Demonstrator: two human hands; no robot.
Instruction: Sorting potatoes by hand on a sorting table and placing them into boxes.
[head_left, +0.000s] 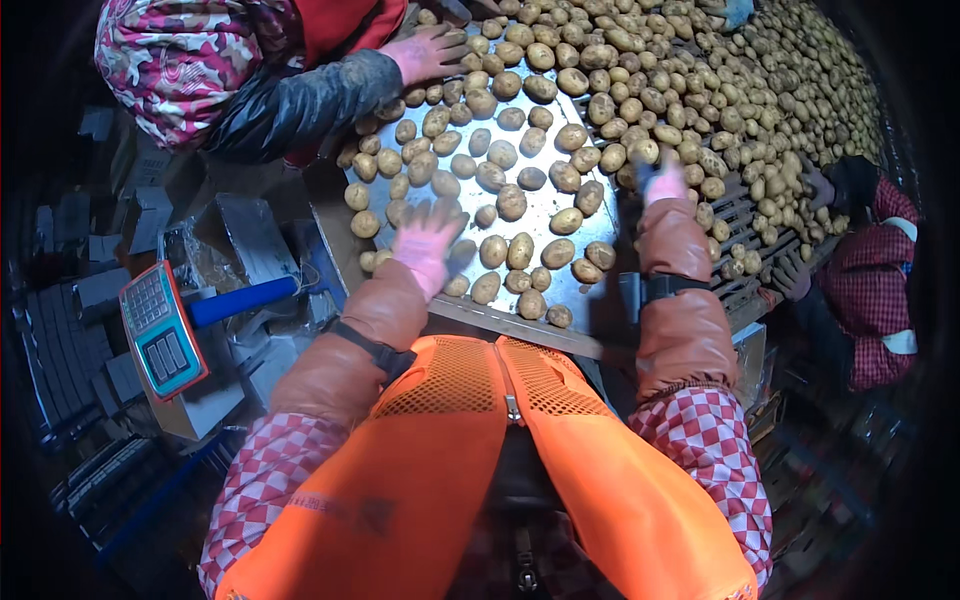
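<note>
My left hand (429, 244), in a pink glove with greyish fingers, lies spread over potatoes at the left front of a shiny metal sorting table (536, 202). Its fingers are apart, and potatoes lie against its sides. Single potatoes (511, 202) are scattered across the sheet in front of me. My right hand (663, 176), gloved alike, reaches past the sheet's right edge to the potato pile (697, 112) on a slatted rack (739, 217). Motion blurs its fingers, so whether they hold a potato cannot be told.
At the upper left, a co-worker's pink-gloved hand (427, 54) touches potatoes. Another co-worker's dark-gloved hands (789, 276) are at the rack's right side. A blue-gloved hand (731, 11) shows at the top. A scale display (165, 330) on a blue post and cardboard boxes (251, 236) stand left.
</note>
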